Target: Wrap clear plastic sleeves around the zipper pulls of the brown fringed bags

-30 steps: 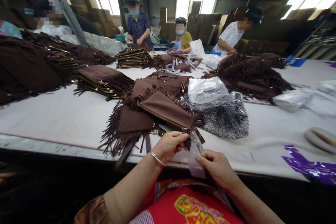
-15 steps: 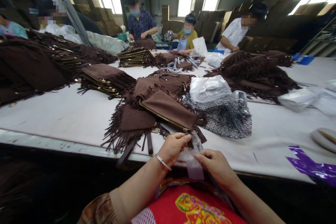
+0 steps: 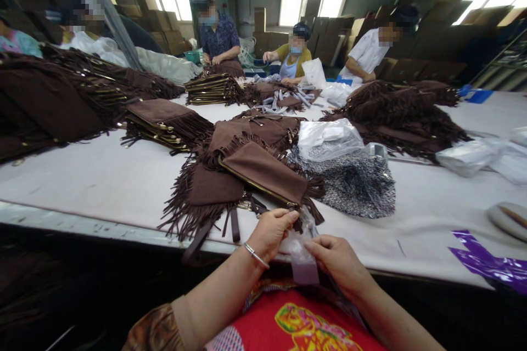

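A brown fringed bag (image 3: 265,173) with a gold zip lies on top of other brown bags at the table's front. My left hand (image 3: 272,233) pinches the near corner of this bag, around its small strap and metal fitting. Close beside it, my right hand (image 3: 340,258) has thumb and forefinger closed on a clear plastic sleeve (image 3: 303,260), which hangs below the bag's corner over the table edge. How the sleeve meets the strap is partly hidden by my fingers.
A black-and-white knit cloth (image 3: 354,184) with a clear plastic bag (image 3: 329,137) on it lies right of the bags. Brown bag stacks (image 3: 45,101) stand left, another pile (image 3: 399,115) right. Purple plastic (image 3: 489,260) and a tape roll (image 3: 510,219) lie far right. Several co-workers stand across the table.
My hands stay nearly in place; the plastic sleeve has shifted slightly down and left. Across the table, a co-worker in yellow has moved a raised hand.
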A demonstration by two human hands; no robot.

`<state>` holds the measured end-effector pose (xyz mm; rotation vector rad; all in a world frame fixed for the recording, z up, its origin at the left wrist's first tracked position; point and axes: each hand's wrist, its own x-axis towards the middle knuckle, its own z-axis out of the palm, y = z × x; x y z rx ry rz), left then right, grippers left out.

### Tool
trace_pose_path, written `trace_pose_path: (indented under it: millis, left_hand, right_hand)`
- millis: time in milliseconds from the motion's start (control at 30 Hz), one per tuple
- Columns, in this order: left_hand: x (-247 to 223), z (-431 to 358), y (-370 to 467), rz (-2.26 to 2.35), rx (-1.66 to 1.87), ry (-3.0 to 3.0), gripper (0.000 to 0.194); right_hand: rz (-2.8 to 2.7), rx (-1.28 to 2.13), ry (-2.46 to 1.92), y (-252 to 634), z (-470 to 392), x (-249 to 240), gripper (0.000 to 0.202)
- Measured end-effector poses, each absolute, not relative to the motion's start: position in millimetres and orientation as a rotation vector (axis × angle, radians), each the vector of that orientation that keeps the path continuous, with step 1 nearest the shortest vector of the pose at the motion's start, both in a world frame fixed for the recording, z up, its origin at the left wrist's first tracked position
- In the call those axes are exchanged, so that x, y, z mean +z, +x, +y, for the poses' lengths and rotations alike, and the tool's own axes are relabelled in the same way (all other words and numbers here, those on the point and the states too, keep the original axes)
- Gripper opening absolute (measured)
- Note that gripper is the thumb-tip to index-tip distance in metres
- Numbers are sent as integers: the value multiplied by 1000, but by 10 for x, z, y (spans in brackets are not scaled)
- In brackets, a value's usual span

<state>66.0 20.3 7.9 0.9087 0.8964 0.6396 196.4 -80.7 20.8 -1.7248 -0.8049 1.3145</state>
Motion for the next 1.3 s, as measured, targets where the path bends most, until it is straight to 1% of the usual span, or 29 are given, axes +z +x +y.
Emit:
trace_pose_path:
  millis: [167,300,567,767,867,967,1167,1300]
  left_hand:
    - [68,193,607,982,642,928,42]
    - [50,190,582,1005,672,866,43]
    - [15,143,655,994,686,746,40]
    - [85,125,635,927,681,653,42]
    - [85,109,631,953,690,672,41]
    - [40,97,639,999,727,770,40]
    - [3,68,649,1066,731,837,40]
    - [8,57,665,1073,775,858,35]
  right_hand:
    - [-781,1336,-1732,1923,-743,176,36]
    - [-799,1422,-1751,1902,-747,168,35]
    - [-659,1456,-1573,1879,-786,110,40]
    - [-677,1385,-1505,1896,-824,91,35]
    - [-622,1441,-1419,1867,-829,104,33]
    - [-546,1502,-1362,1822,-830,113,38]
    - [-541,1551,-1357,1752,-798,180,40]
    - [-628,1453,-1480,1731,-704,169,37]
